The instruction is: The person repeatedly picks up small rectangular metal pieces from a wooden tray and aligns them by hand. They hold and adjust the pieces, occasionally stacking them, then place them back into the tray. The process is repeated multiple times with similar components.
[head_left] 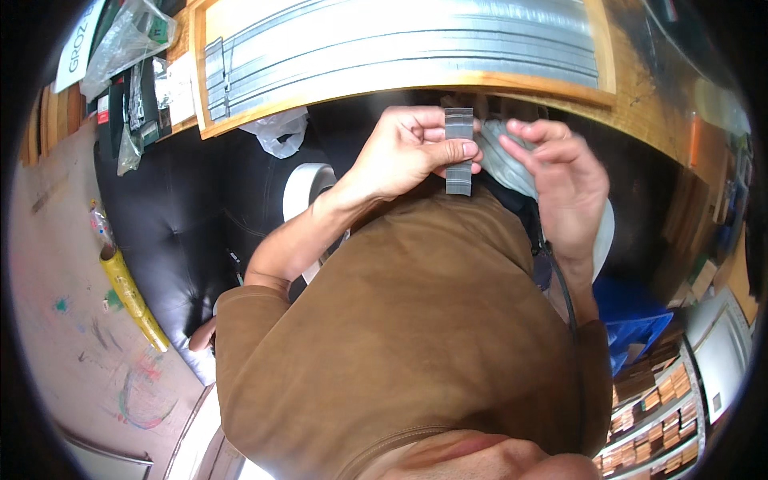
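Observation:
In front of my body, just below the table edge, my left hand [408, 152] is closed on a narrow flat bundle of thin grey metal pieces [459, 182]. My thumb presses across its middle, and both ends stick out above and below. My right hand [570, 168] is raised a little to the right of the bundle, apart from it. Its fingers are bent and spread, slightly blurred, and nothing shows between them. Beyond both hands lies a wooden tray [400, 90] filled with long rows of shiny grey metal pieces [400, 48].
Clear plastic bags [132, 40] lie left of the tray. Below it hang a white plastic bag [282, 134] and, to the left, a black padded seat [172, 216]. A yellow tube [132, 296] leans at far left. At lower right stand a blue bag [640, 328] and shelves of small boxes [668, 412].

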`<state>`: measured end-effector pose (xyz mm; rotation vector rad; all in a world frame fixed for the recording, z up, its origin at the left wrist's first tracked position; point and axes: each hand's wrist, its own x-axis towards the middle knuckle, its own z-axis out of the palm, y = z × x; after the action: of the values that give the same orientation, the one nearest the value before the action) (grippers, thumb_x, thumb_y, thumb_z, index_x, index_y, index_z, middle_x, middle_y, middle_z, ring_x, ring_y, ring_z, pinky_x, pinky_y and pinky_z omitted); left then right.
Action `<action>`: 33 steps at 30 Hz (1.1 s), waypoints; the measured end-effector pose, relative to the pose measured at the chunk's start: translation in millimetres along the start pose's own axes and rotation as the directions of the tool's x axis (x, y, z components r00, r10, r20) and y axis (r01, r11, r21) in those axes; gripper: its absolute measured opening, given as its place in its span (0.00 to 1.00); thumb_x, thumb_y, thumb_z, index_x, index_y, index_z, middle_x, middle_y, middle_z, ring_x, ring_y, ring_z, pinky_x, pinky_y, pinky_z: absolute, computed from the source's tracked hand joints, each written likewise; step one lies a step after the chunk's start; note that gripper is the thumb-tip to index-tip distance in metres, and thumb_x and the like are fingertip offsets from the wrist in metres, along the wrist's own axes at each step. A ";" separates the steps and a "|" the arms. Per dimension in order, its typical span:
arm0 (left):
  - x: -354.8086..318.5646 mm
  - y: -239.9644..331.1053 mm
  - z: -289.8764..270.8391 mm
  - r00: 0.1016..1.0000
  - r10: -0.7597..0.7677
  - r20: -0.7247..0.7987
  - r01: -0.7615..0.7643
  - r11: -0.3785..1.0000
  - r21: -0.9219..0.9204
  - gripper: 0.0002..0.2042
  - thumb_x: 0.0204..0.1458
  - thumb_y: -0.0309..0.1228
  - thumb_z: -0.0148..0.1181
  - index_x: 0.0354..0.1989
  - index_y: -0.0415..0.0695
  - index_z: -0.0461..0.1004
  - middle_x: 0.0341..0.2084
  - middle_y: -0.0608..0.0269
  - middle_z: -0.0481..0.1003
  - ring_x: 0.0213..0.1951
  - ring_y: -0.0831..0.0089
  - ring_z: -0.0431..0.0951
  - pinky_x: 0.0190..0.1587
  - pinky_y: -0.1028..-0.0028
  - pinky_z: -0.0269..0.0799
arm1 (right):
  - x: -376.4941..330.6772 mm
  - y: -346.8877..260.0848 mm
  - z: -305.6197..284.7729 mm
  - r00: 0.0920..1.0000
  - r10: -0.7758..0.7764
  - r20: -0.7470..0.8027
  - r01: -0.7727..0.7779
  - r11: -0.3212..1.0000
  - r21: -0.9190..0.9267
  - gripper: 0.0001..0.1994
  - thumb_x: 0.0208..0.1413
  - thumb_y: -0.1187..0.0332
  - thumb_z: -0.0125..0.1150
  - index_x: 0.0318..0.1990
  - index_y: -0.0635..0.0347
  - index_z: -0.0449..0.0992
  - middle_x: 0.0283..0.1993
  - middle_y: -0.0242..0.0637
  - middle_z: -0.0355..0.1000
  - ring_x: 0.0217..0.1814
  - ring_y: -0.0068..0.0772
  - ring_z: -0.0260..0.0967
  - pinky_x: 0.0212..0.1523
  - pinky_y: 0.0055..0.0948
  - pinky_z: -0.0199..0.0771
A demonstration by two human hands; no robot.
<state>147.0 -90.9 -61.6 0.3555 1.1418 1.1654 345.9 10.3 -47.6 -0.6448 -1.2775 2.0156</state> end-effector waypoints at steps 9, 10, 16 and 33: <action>-11.0 -4.4 13.4 0.997 0.074 -0.021 -0.076 0.989 -0.125 0.20 0.58 0.17 0.63 0.60 0.33 0.72 0.42 0.51 0.82 0.42 0.65 0.85 0.48 0.68 0.85 | 13.8 13.7 -10.1 0.948 -0.081 0.307 -0.165 0.701 0.694 0.31 0.70 0.44 0.44 0.62 0.66 0.68 0.65 0.51 0.65 0.78 0.59 0.49 0.75 0.75 0.35; -11.5 -5.1 12.8 0.996 0.083 -0.022 -0.085 0.988 -0.126 0.20 0.58 0.17 0.63 0.60 0.33 0.72 0.42 0.51 0.82 0.42 0.65 0.85 0.48 0.67 0.85 | 13.8 14.3 -9.6 0.948 -0.089 0.305 -0.159 0.698 0.699 0.31 0.70 0.44 0.44 0.62 0.65 0.68 0.65 0.51 0.64 0.78 0.59 0.49 0.75 0.75 0.34; -9.4 -9.2 11.8 0.994 0.105 -0.016 -0.106 0.985 -0.136 0.19 0.58 0.17 0.64 0.59 0.33 0.73 0.42 0.52 0.83 0.42 0.66 0.85 0.48 0.67 0.85 | 14.9 15.6 -9.2 0.950 -0.080 0.301 -0.163 0.699 0.697 0.31 0.69 0.43 0.44 0.62 0.65 0.69 0.65 0.51 0.64 0.78 0.59 0.48 0.75 0.75 0.34; -11.7 -1.0 14.0 1.000 -0.002 -0.003 0.002 0.997 -0.071 0.18 0.57 0.19 0.65 0.57 0.36 0.75 0.39 0.54 0.84 0.39 0.67 0.86 0.41 0.74 0.84 | 16.8 10.1 -6.9 0.948 -0.005 0.318 -0.209 0.744 0.634 0.31 0.67 0.41 0.47 0.60 0.60 0.70 0.63 0.47 0.64 0.79 0.60 0.44 0.74 0.79 0.30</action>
<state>159.9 -96.9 -50.1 0.2975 1.1004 1.2018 336.9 23.9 -60.6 -0.0578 -0.5750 2.5224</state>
